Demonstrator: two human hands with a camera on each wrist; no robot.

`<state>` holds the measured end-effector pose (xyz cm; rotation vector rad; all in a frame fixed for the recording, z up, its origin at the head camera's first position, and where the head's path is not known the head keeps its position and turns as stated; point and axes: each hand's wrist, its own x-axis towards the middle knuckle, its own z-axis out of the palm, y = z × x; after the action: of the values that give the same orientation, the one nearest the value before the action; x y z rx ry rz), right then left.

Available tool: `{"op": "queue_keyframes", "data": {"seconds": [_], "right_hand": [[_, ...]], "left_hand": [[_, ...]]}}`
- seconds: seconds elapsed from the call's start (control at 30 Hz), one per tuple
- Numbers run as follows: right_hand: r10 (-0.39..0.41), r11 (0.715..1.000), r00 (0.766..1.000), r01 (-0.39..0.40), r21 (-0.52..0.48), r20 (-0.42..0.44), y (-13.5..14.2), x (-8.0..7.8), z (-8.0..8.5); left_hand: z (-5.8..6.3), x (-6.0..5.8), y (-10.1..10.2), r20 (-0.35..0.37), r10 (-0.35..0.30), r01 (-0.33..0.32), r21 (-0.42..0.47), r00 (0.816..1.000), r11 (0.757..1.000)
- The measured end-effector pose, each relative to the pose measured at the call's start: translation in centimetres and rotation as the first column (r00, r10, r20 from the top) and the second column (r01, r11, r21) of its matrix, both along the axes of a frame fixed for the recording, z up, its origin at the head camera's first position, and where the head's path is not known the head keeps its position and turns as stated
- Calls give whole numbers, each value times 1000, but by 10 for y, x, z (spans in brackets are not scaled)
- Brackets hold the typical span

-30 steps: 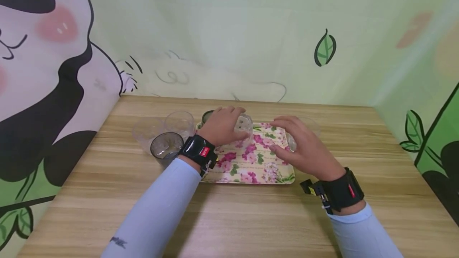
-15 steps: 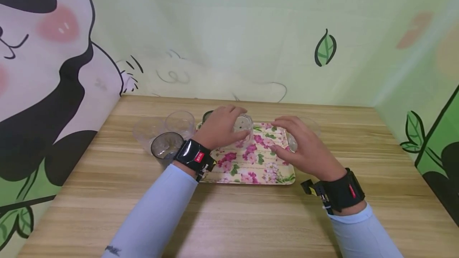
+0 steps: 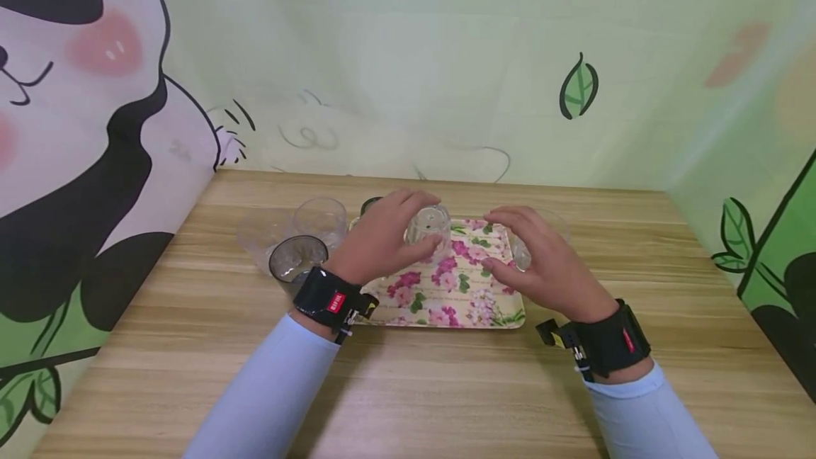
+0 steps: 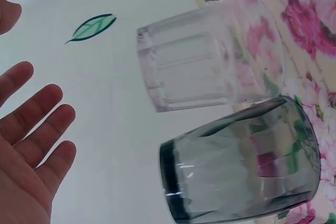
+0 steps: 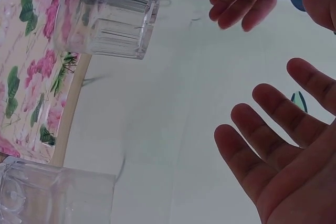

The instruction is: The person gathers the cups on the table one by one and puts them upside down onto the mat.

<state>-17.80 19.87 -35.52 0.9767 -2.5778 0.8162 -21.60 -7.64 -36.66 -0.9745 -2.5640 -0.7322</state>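
Left grip (image 3: 381, 238) and right grip (image 3: 547, 264) with fingers apart, the upturned clear cup (image 3: 430, 222) below both, nearer the left.

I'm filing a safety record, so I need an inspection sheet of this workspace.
Surface: wooden table.
Job's things: floral tray bearing a clear cup and smoky cup, apparently upside down; two clear cups and a dark cup left of it; one further clear cup at its right.
Clutter: nothing seen.
Grippers: left hand and right hand open, apparently holding nothing.
Cables: nothing seen across the table.
Surroundings: green wall with panda and leaf drawings.
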Motion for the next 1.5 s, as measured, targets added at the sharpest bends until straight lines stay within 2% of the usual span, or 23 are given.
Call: {"op": "queue_keyframes", "data": {"seconds": [0.33,0.57,0.7,0.87,1.5], "right_hand": [[10,1000,999,-10,-14,-38,2,1,3],[23,999,998,-25,-23,-59,3,3,5],[30,999,997,-31,-27,-69,3,4,6],[30,999,998,-32,-29,-62,3,5,8],[40,999,996,-42,-18,-85,2,9,11]], "left_hand": [[10,19,-3,-36,-30,33,60,999,998],[18,30,-6,-64,-72,78,102,995,992],[22,36,-7,-104,-91,103,121,990,987],[24,40,-8,-154,-111,133,137,982,982],[24,43,-8,-194,-131,154,108,972,982]]}}
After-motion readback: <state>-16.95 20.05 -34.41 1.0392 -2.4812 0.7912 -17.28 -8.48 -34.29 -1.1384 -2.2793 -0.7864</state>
